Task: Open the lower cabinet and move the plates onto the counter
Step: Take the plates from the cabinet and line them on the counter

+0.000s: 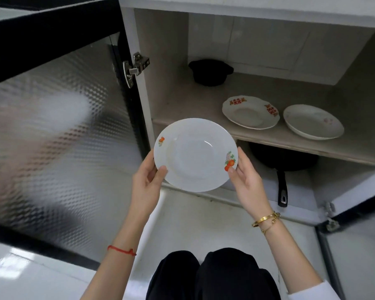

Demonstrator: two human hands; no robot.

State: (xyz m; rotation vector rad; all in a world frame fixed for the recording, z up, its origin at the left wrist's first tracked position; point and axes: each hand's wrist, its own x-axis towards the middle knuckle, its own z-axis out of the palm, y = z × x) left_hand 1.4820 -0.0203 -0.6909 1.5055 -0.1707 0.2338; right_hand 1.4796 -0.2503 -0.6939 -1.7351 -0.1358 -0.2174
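While the cabinet (pixel 258 50) stands open, the person crouches in front of it, dark-trousered knees at the bottom of the head view. Both hands hold one white plate (pixel 195 154) in the air, in front of the shelf (pixel 204 109) edge and above the floor. Left hand (pixel 148 180): thumb laid on the plate's near-left rim, fingers underneath. Right hand (pixel 246 178): thumb on the near-right rim beside a printed fruit motif, fingers curled under. The plate sits roughly level, face up, with a second small fruit print on its left rim.

A red string (pixel 121 250) circles the left wrist; gold bracelets (pixel 266 220) circle the right.

On the shelf, two more plates lie flat, side by side and just apart: one with a red pattern on its rim (pixel 250 112), one plainer with a faint pink mark (pixel 313 121) to its right. A black pot (pixel 210 72) stands farther back on the same shelf, left of them, well apart.

Below the shelf, a black pan (pixel 284 158) rests in the lower compartment, its handle pointing out toward the person.

The left door (pixel 59 118) is swung wide, its textured panel reflecting light; a metal hinge (pixel 135 67) joins it to the frame. The edge of a right door shows at lower right. No tabletop surface with plates is in view.
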